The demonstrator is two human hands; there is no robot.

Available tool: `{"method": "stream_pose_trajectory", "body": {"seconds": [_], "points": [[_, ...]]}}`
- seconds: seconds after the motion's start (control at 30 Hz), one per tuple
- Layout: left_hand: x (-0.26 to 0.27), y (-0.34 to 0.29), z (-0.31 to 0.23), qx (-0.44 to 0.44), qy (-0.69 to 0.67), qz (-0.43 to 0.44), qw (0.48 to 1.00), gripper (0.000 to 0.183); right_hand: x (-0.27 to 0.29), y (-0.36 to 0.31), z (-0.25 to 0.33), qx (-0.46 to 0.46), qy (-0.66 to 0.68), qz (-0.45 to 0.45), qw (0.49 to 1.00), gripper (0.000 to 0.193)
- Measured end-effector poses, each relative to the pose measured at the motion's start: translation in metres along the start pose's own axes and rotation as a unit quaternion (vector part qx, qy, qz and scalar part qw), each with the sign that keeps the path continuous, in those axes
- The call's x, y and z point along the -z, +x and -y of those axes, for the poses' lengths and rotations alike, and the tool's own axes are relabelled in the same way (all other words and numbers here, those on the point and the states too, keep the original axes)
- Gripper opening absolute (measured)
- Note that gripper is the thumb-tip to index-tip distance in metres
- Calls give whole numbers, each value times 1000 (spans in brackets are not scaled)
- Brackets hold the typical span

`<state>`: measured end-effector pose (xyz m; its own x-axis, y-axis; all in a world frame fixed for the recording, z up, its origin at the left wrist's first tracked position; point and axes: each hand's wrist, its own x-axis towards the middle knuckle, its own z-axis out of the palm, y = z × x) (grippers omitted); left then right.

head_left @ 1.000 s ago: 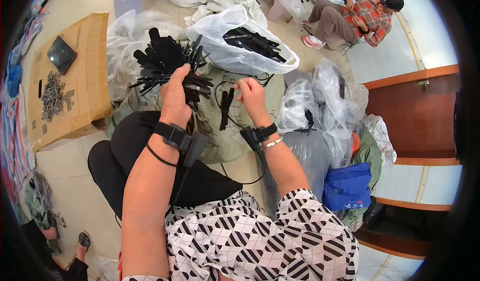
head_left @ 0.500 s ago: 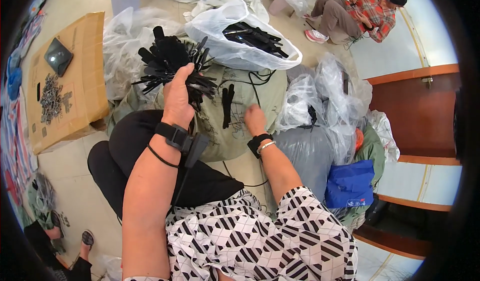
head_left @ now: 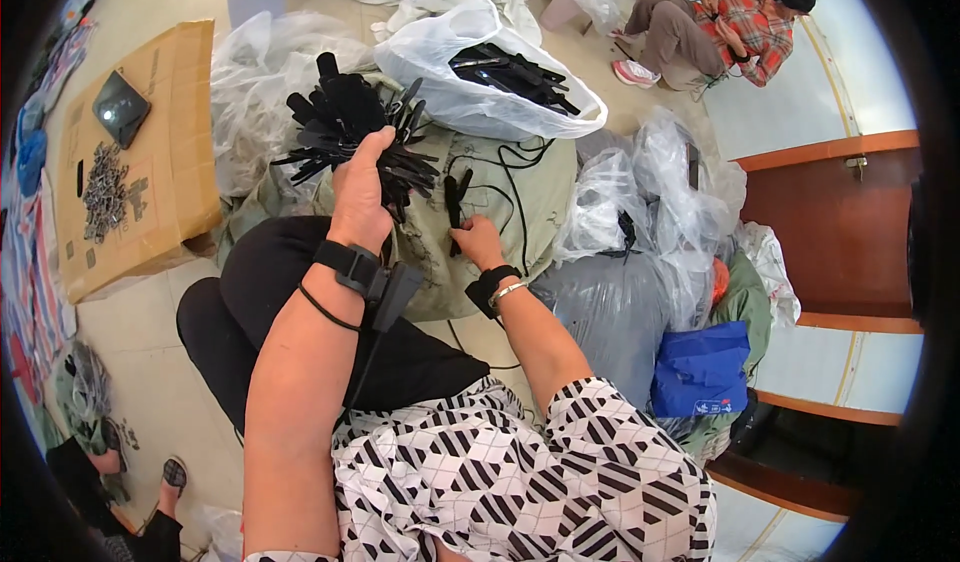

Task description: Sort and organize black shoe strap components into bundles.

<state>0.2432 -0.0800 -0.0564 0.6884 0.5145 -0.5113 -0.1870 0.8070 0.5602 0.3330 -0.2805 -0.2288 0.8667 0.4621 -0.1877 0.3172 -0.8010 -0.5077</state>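
Observation:
My left hand (head_left: 362,187) is closed around a thick bundle of black straps (head_left: 350,112), whose ends fan out on all sides. Lying on the pale green sack (head_left: 425,287) in front of me is a small group of black strips (head_left: 457,194). The thumb and forefinger of my right hand (head_left: 480,241) are pinched at the near end of these strips. A thin black cord (head_left: 522,202) loops over the sack just beyond that hand. Both wrists wear black bands.
Beyond the sack stands a white plastic bag (head_left: 440,67) filled with more black straps. Cardboard (head_left: 175,162) at left carries small metal pieces (head_left: 104,194) and a dark device (head_left: 122,109). Stuffed bags (head_left: 610,307) crowd the right. Another person (head_left: 700,32) sits at the far right.
My right hand has moved left across the sack onto the near end of the black strips. The cord beside it now shows a wider loop. My left hand keeps the bundle, almost still.

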Motion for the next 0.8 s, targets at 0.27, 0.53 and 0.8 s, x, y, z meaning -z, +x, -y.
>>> {"method": "stream_pose_trajectory", "body": {"seconds": [0.27, 0.53, 0.8], "points": [[3, 1, 2, 9, 22, 8, 1000, 20, 21, 4, -23, -156, 332, 136, 920, 24], [5, 5, 2, 4, 28, 2, 1000, 19, 56, -19, -12, -262, 492, 221, 800, 12], [4, -2, 1, 20, 62, 23, 998, 18, 88, -61, 10, -194, 491, 443, 724, 12]]}}
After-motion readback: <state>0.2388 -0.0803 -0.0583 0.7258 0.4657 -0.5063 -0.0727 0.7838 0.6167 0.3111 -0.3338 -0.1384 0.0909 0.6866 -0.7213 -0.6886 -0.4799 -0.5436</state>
